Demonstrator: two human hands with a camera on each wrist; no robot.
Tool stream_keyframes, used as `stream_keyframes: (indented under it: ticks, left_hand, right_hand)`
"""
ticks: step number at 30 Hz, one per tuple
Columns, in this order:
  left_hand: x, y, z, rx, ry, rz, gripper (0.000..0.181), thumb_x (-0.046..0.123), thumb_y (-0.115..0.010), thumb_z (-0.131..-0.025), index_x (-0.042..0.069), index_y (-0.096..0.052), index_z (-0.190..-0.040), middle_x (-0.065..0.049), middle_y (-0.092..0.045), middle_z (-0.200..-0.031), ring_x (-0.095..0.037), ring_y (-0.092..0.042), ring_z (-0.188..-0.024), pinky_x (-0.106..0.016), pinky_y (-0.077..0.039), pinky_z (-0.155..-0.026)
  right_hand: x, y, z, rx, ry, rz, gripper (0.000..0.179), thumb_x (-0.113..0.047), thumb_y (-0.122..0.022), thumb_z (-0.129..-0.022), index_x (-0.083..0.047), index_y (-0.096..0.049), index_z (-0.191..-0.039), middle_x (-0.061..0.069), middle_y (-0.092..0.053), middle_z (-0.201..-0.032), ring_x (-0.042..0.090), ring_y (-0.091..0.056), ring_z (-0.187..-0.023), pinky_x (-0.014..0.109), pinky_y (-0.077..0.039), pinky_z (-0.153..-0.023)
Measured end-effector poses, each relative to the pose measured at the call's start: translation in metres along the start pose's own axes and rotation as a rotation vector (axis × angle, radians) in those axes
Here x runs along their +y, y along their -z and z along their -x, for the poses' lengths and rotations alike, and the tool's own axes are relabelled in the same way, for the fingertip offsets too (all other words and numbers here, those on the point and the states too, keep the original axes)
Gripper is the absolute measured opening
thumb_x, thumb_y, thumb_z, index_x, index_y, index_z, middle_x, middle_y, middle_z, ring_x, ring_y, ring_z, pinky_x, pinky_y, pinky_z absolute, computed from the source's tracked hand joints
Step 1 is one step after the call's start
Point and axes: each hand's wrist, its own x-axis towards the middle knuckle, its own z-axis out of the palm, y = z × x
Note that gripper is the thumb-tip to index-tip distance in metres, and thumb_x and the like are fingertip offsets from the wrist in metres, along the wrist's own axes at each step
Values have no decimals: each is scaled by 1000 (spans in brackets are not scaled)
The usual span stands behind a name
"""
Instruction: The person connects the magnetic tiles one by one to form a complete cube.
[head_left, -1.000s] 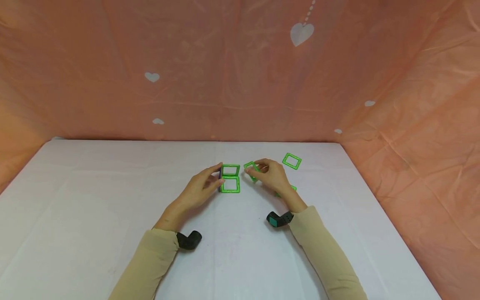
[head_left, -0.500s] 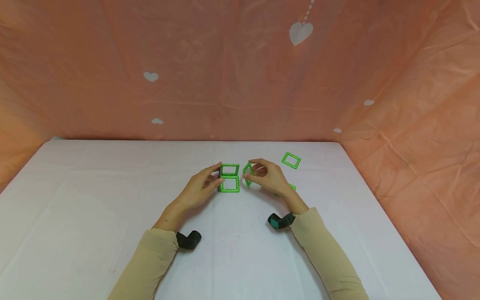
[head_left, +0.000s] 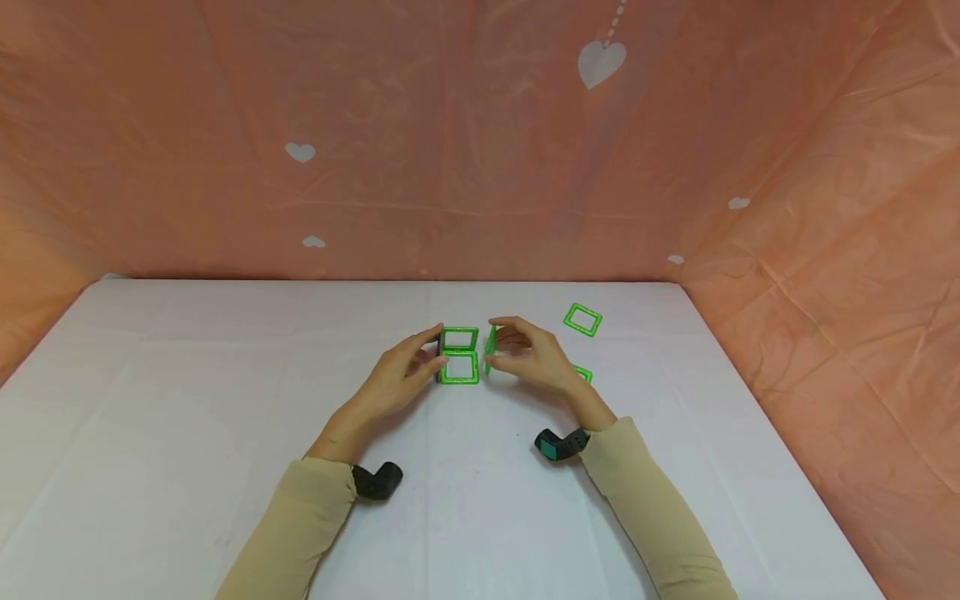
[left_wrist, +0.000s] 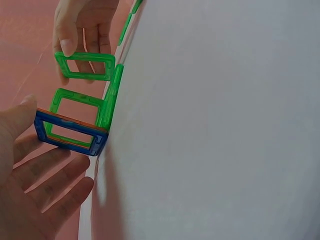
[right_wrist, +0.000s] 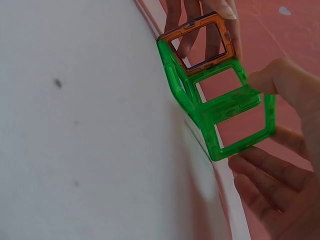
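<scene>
- Ahead of me hangs a creased salmon-orange curtain, printed with pale hearts, the largest below a dotted line.
- Similar wrinkled orange sheeting lines the right side; a yellower orange strip shows at far left.
- A broad white surface, faintly creased, runs back toward the curtain.
- The light is soft.

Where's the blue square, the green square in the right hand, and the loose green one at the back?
Blue square [left_wrist: 70,124]: left wrist view, upper rim.
Held green square [left_wrist: 89,76]: left wrist view, lower rim.
Loose green square [head_left: 578,331]: head view, near rim.
</scene>
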Motion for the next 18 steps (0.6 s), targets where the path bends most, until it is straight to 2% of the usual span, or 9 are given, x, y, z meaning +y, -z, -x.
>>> stream_keyframes:
  ticks: [7, 18]
  left_hand:
    - [-1, -1, 0, 8, -15, -4, 54, 18, -58, -96, 0, -40, -144, -22, -58, -126, -34, -63, -103, -49, -48, -92]
    - [-1, -1, 0, 4, -18, -5, 54, 17, -58, -97, 0, -39, -144, -22, -59, -122, -35, -63, -103, -50, -48, -93]
  right_hand:
    - [2, -1, 1, -24, 82, 31, 56, -16, -76, -80, -5, -55, -131, 14, -65, -116, 27, -62, -108, 43, -50, -94]
    - [3, -2, 2, -68, 109, 3, 58, -13, -76, -79, -5, -53, -131, 14, -64, -119, 27, -60, -112, 42, -49, -95]
